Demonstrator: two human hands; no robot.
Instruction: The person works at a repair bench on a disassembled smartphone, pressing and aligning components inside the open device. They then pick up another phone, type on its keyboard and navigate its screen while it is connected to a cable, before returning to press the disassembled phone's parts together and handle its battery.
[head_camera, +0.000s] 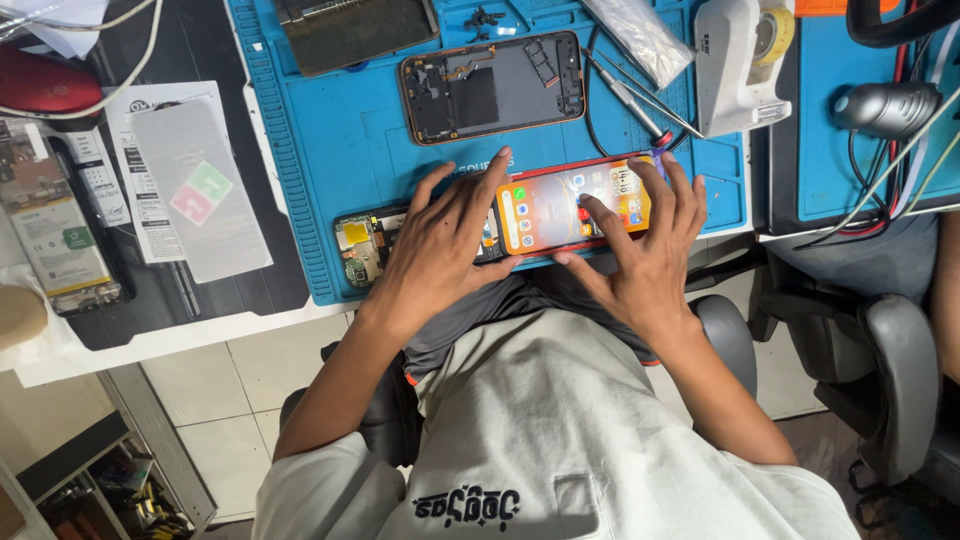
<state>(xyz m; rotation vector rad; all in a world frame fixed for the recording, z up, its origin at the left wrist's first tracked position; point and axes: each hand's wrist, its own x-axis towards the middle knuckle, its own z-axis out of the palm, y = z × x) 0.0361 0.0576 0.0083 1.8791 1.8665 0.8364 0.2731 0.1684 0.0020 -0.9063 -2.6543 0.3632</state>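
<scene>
Head view, looking down over a seated person's lap to a bench edge. Blue work mat (340, 160): covers the middle of the bench. Lit phone (570, 205): red-edged, screen up and showing coloured icons, lying on the mat's near edge. Left hand (440, 245): fingers spread, palm down, resting over the phone's left end and over an opened device with bare circuit board (358, 245) that lies just beside it; nothing pinched. Right hand (645, 255): fingers spread, fingertips touching the phone's right end and screen, thumb at the near edge; it grips nothing. Opened phone shell (492, 87): dark, orange-rimmed, insides up, further back on the mat, well apart from both hands. Tweezers and a thin screwdriver (640, 100): lying slantwise to the right of the shell. White tape dispenser (738, 62): at the mat's far right. Screen protector sheet (200, 190): on the dark surface to the left of the mat. Office chair armrest (905, 380): grey, at the right.
</scene>
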